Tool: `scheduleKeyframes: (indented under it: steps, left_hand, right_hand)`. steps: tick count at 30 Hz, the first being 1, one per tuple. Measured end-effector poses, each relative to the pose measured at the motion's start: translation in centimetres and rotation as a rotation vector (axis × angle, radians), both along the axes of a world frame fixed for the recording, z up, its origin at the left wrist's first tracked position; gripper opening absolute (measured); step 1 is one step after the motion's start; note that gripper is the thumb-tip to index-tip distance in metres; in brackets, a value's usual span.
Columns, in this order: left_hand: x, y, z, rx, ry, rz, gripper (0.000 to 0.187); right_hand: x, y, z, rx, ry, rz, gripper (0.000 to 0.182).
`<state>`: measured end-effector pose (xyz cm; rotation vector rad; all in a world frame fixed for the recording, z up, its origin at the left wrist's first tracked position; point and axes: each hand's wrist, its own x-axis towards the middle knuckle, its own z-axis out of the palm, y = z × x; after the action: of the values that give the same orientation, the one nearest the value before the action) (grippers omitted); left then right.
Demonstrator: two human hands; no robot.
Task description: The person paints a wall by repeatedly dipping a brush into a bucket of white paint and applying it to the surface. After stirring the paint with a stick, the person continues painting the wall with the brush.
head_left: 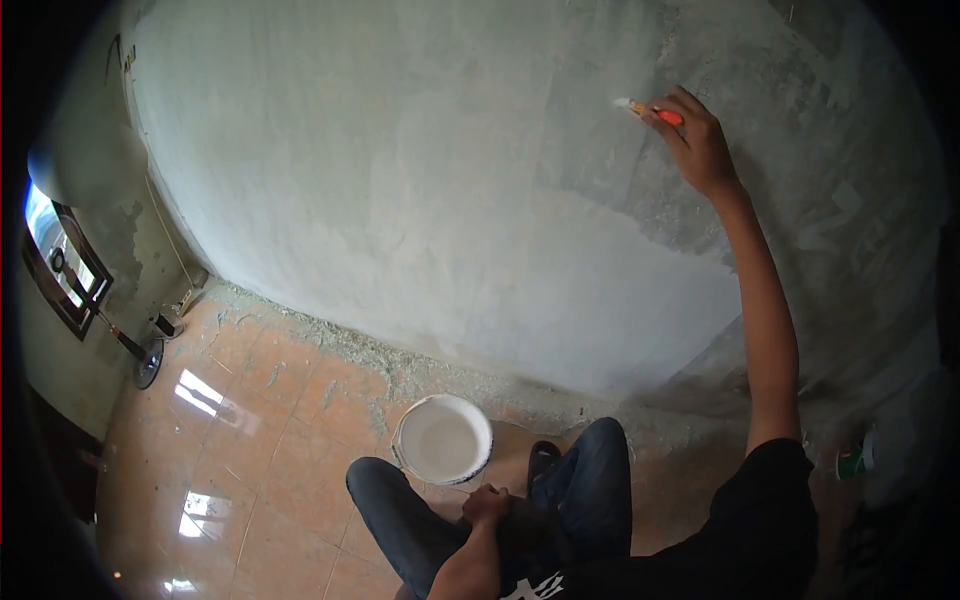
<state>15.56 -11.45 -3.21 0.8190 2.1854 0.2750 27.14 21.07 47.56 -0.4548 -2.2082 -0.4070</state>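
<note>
My right hand [690,135] is raised at the upper right, its fingers wrapped round the orange handle of a paintbrush [668,117]. The pale bristles point left, against or very close to the grey wall [440,180]; contact cannot be made out. My left hand [486,505] rests low between my knees, with its fingers curled; whether it holds anything is hidden. Just beyond it, a white bucket [484,440] with pale liquid inside stands on the floor.
Scraped debris [350,345] lies along the wall's foot on the tiled floor [290,480]. A stand with a round base [148,365] is at the left, near a window [65,260]. A green and white container [853,460] sits at the right.
</note>
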Motion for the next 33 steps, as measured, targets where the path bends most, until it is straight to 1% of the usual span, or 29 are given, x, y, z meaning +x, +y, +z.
scheduleKeyframes:
  steps: [1, 2, 4, 8, 9, 11, 12, 13, 14, 15, 18, 19, 20, 21, 22, 23, 24, 25, 26, 28, 29, 31, 32, 33]
  left_hand:
    - [0.1, 0.1, -0.1, 0.005, -0.003, 0.003, 0.04]
    - [0.2, 0.1, -0.1, 0.006, -0.008, 0.006, 0.04]
    - [0.1, 0.0, 0.2, 0.017, -0.004, 0.014, 0.039]
    - [0.1, 0.0, 0.0, -0.003, 0.003, 0.006, 0.039]
    - [0.1, 0.1, 0.0, -0.003, 0.004, 0.01, 0.039]
    - [0.1, -0.1, 0.1, -0.006, 0.001, 0.017, 0.04]
    - [0.0, -0.1, 0.3, -0.018, -0.014, 0.01, 0.04]
    - [0.0, 0.0, 0.4, -0.027, -0.028, 0.002, 0.041]
    - [0.0, 0.1, 0.3, -0.02, -0.028, 0.005, 0.041]
    - [0.0, 0.1, 0.3, -0.016, -0.017, 0.008, 0.041]
    - [0.1, 0.1, 0.1, -0.014, -0.01, 0.012, 0.04]
    - [0.1, 0.1, 0.1, -0.014, -0.009, 0.008, 0.04]
    - [0.2, 0.2, 0.2, -0.015, -0.009, 0.004, 0.04]
    - [0.1, 0.2, 0.3, -0.012, -0.007, 0.007, 0.04]
    - [0.1, 0.1, 0.3, -0.014, -0.006, 0.011, 0.039]
    - [0.1, 0.1, 0.3, -0.018, -0.005, 0.011, 0.039]
    - [0.1, 0.1, 0.2, -0.015, 0.0, 0.01, 0.039]
    - [0.1, 0.1, 0.2, -0.012, 0.003, 0.011, 0.039]
    - [0.1, 0.1, 0.2, -0.016, 0.001, 0.012, 0.039]
    - [0.2, 0.1, 0.4, -0.017, 0.017, 0.006, 0.038]
    - [0.2, 0.0, 0.4, -0.019, 0.015, 0.003, 0.038]
    - [0.0, 0.1, 0.5, -0.028, -0.019, -0.01, 0.041]
    - [0.0, 0.2, 0.6, -0.026, -0.018, -0.008, 0.041]
    - [0.0, 0.1, 0.7, -0.017, -0.019, -0.003, 0.04]
  right_hand:
    - [0.3, -0.2, -0.8, 0.22, -0.028, -0.027, 0.013]
    - [0.7, 0.0, -2.1, 0.221, -0.033, -0.023, 0.013]
    - [1.7, 1.0, -6.4, 0.468, -0.131, -0.095, 0.011]
    - [3.4, 2.0, -15.6, 0.443, -0.391, -0.191, 0.011]
    - [3.5, 1.9, -17.2, 0.39, -0.408, -0.165, 0.011]
    - [3.5, 1.3, -19.9, 0.253, -0.448, -0.133, 0.013]
    - [3.5, 0.7, -20.2, 0.251, -0.452, -0.131, 0.013]
    - [3.5, 0.1, -20.3, 0.167, -0.386, -0.102, 0.013]
    - [3.4, -0.2, -20.1, 0.089, -0.319, -0.072, 0.014]
    - [3.5, -0.5, -19.4, -0.065, -0.263, -0.032, 0.014]
    - [3.9, 0.8, -17.0, -0.05, -0.244, -0.036, 0.014]
    - [3.6, 0.7, -15.1, -0.152, -0.212, -0.067, 0.015]
    - [3.7, 1.7, -13.8, -0.191, -0.165, -0.066, 0.016]
    - [3.6, 2.4, -12.2, -0.16, -0.128, -0.028, 0.019]
    - [3.6, 3.0, -10.4, -0.245, -0.113, -0.042, 0.02]
    - [3.3, 3.1, -8.7, -0.271, -0.088, -0.019, 0.022]
    - [3.1, 3.4, -7.2, -0.263, -0.101, -0.002, 0.023]
    - [2.9, 3.7, -5.9, -0.178, -0.096, 0.04, 0.023]
    - [2.8, 3.6, -4.4, -0.167, -0.113, 0.02, 0.022]
    - [2.3, 2.6, -1.8, -0.052, -0.11, -0.03, 0.021]
    - [2.2, 2.0, -1.1, -0.055, -0.112, -0.033, 0.021]
    - [1.8, 1.1, -0.3, 0.166, -0.04, -0.007, 0.017]
    - [1.7, 1.2, -0.7, 0.168, -0.039, -0.005, 0.017]
    - [1.6, 1.5, -1.8, 0.313, -0.064, -0.008, 0.013]
